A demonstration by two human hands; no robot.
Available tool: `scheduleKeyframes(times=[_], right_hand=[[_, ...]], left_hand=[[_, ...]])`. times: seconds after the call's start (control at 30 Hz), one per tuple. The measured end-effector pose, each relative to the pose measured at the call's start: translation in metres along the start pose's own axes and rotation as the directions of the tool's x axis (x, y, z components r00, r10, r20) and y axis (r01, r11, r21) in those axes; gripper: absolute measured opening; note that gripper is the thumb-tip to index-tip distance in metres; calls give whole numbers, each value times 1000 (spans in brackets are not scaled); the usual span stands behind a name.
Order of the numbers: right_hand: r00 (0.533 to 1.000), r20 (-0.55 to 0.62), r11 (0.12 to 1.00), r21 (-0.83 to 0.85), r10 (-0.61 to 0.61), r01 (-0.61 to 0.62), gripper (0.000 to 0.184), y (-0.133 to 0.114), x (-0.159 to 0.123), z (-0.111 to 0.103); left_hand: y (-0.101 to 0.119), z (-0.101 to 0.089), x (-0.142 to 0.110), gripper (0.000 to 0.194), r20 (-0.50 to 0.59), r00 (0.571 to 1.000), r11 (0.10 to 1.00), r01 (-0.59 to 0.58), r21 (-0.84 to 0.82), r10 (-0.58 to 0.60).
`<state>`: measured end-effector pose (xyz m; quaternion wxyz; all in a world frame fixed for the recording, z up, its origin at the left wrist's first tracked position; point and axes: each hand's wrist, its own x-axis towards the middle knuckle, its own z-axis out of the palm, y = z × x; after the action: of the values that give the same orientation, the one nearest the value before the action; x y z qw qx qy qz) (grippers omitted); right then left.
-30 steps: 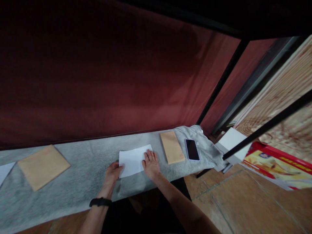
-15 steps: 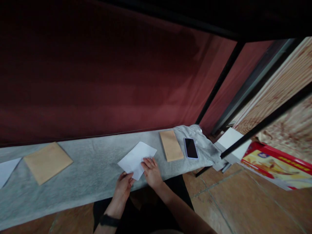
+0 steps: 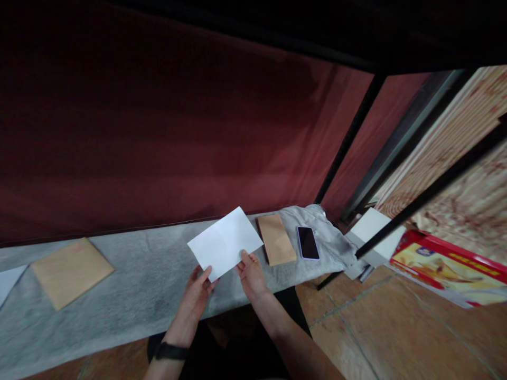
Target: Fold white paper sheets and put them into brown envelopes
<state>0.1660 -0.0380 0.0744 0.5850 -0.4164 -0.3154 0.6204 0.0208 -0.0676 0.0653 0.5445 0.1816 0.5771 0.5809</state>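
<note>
A white sheet of folded-looking paper point(image 3: 225, 240) is held tilted above the grey cloth, gripped along its near side. My left hand point(image 3: 196, 290) is closed on its lower left corner, thumb on top. On the right, my right hand point(image 3: 250, 269) pinches the near right edge, with the thumb over the paper and the fingers underneath. Just beyond the paper's right corner lies a stack of brown envelopes point(image 3: 276, 240). A dark-screened phone point(image 3: 308, 243) rests beside that stack.
The grey cloth point(image 3: 134, 279) covers a long narrow table. Toward its left end lie a large brown envelope point(image 3: 73, 272) and another white sheet point(image 3: 10, 282). A black metal post point(image 3: 348, 142) rises at the right. A red and yellow box point(image 3: 447, 269) stands beyond.
The paper has come up off the cloth and tilted toward me. My right hand has gone from lying flat on it to pinching its edge.
</note>
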Motion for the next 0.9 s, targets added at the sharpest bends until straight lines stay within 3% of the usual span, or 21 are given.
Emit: scheduleKeyframes(times=[0.17, 0.23, 0.3, 0.37, 0.43, 0.5, 0.57, 0.63, 0.7, 0.8, 0.9], right_hand=[[976, -57, 978, 15, 209, -209, 23, 14, -4, -31], [952, -3, 950, -56, 307, -306, 31, 19, -12, -46], [911, 155, 919, -175, 381, -354, 38, 23, -22, -59], [905, 249, 905, -344, 346, -251, 45, 26, -29, -66], [962, 213, 856, -516, 174, -41, 48, 27, -28, -65], [977, 213, 729, -664, -29, 166, 44, 28, -22, -61], [932, 313, 462, -809, -185, 363, 42, 31, -13, -57], [870, 436, 128, -873, -230, 471, 45, 36, -6, -55], [852, 482, -55, -875, -207, 481, 47, 43, -2, -56], [845, 483, -132, -876, -229, 465, 50, 52, -1, -59], [844, 462, -137, -887, -273, 442, 52, 56, -3, -61]], left_hand=[[1, -7, 19, 82, -72, 978, 937, -167, 307, 198], [0, -15, 28, 83, -34, 964, 836, -209, 507, 262], [-2, -24, 34, 75, 44, 948, 661, -253, 706, 316], [-6, -30, 33, 67, 125, 931, 497, -294, 816, 344], [-10, -30, 27, 60, 175, 897, 315, -316, 895, 405], [-16, -22, 20, 55, 221, 835, 116, -319, 941, 504], [-24, -7, 17, 52, 315, 771, -33, -357, 933, 553], [-34, 11, 21, 52, 461, 737, -95, -481, 871, 494], [-45, 27, 30, 52, 556, 726, -110, -565, 818, 404], [-53, 36, 49, 56, 582, 727, -135, -578, 805, 364], [-51, 27, 64, 61, 560, 731, -181, -536, 825, 390]])
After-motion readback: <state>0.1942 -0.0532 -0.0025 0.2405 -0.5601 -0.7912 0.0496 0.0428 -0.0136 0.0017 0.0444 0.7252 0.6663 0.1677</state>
